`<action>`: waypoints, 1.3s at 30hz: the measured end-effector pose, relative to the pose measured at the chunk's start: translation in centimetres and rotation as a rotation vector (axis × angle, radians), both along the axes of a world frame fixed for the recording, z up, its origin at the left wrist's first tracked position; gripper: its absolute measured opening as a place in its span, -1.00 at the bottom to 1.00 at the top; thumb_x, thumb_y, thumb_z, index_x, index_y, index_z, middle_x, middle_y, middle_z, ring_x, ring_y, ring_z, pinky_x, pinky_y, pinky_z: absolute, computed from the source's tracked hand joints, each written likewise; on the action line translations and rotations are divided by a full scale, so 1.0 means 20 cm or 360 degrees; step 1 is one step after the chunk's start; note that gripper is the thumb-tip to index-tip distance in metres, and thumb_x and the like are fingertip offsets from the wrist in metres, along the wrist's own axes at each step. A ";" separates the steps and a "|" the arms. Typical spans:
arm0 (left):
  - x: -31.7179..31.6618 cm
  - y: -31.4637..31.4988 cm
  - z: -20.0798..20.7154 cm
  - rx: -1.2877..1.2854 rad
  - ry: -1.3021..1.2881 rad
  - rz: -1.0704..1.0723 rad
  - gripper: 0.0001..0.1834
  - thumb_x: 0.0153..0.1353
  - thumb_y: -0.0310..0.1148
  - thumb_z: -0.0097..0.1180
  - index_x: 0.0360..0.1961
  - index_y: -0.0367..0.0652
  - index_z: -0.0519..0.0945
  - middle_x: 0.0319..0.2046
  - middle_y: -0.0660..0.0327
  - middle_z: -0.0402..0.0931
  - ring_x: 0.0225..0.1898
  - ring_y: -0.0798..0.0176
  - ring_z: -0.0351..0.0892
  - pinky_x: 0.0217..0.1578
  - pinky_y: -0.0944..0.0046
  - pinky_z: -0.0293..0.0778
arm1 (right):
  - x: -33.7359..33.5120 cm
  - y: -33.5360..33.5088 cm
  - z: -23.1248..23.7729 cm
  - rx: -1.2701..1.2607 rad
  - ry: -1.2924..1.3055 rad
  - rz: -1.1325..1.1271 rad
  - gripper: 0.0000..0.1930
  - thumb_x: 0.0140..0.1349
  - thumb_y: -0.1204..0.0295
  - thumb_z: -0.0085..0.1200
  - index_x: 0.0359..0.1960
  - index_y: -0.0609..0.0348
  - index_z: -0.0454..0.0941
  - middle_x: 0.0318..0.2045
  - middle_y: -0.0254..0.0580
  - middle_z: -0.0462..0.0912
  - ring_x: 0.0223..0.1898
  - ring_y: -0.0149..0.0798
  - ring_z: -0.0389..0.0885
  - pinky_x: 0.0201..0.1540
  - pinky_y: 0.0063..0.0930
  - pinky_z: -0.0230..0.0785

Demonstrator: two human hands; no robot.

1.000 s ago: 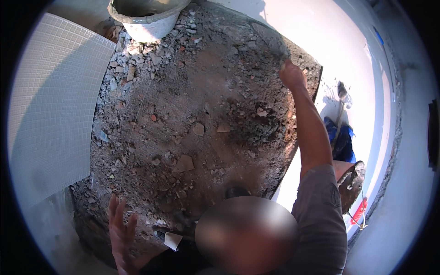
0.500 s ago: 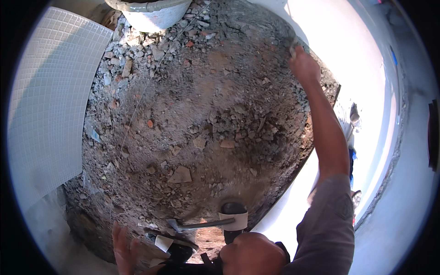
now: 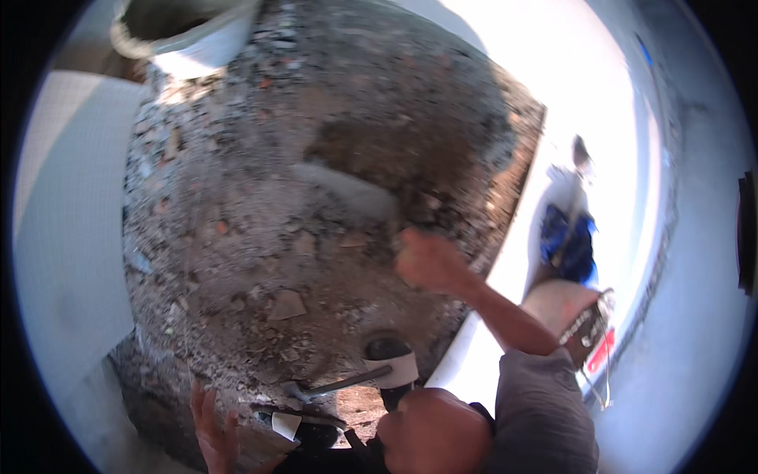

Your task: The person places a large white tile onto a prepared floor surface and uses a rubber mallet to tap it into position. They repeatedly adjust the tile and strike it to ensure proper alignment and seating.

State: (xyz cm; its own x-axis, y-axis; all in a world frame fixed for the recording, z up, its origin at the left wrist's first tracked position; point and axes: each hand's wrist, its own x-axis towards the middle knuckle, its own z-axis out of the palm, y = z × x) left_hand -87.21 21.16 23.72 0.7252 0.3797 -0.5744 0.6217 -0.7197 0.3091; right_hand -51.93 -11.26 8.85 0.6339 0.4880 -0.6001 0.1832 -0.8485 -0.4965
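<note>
My right hand (image 3: pixel 430 261) is closed on the handle of a hand tool with a broad, flat grey blade (image 3: pixel 347 193), smeared by motion, its exact kind unclear. The blade is low over the rubble-strewn soil (image 3: pixel 197 261), beside a darker patch of earth (image 3: pixel 395 150). At the lower left my left hand (image 3: pixel 213 434) is raised with fingers apart, holding nothing. Between the hands a hammer-like tool (image 3: pixel 339 387) lies with its metal head to the left and its handle reaching my shoe (image 3: pixel 389 355).
A whitish bucket (image 3: pixel 197 51) stands at the far left. Pale gridded panels (image 3: pixel 71 229) border the soil on the left. Along the right, a white strip (image 3: pixel 466 347) holds a blue bundle (image 3: pixel 568 245) and a bag-like object (image 3: pixel 580 324). My bent knee (image 3: pixel 438 434) is near the bottom edge.
My right hand has swept from the far right edge toward me and leftward, bringing the blade over the middle of the soil. The view has shifted slightly; the left hand stays put.
</note>
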 end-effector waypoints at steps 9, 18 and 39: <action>0.15 0.03 -0.01 -0.0035 -0.0220 -0.0202 -0.44 0.27 -0.12 0.15 0.15 -0.30 0.41 0.33 -0.17 0.15 0.32 -0.20 0.20 0.24 -0.06 0.22 | -0.74 -0.11 -0.08 0.0280 -0.0124 -0.0163 -0.61 0.10 0.10 0.12 -0.17 0.10 0.53 -0.17 0.02 0.62 -0.11 0.09 0.59 -0.02 -0.02 0.36; 0.11 -0.01 0.18 0.0006 -0.0555 -0.0260 -0.47 0.23 -0.15 0.19 0.11 -0.27 0.44 0.29 -0.21 0.19 0.29 -0.26 0.25 0.21 -0.09 0.27 | -1.19 -0.11 -0.13 0.0430 -0.0365 0.1209 -0.66 0.00 0.07 0.22 -0.31 0.02 0.57 -0.28 -0.21 0.48 -0.09 -0.13 0.41 0.00 -0.20 0.24; 0.04 0.00 0.19 0.0101 -0.0332 0.0118 -0.49 0.18 -0.28 0.22 0.10 -0.29 0.42 0.29 -0.21 0.18 0.29 -0.25 0.24 0.22 -0.05 0.27 | 0.38 0.28 0.31 0.0930 -0.0801 -0.0802 -0.66 0.42 0.16 -0.09 -0.23 0.25 0.40 -0.63 -0.36 0.46 -0.62 -0.52 0.43 -0.66 -0.56 0.28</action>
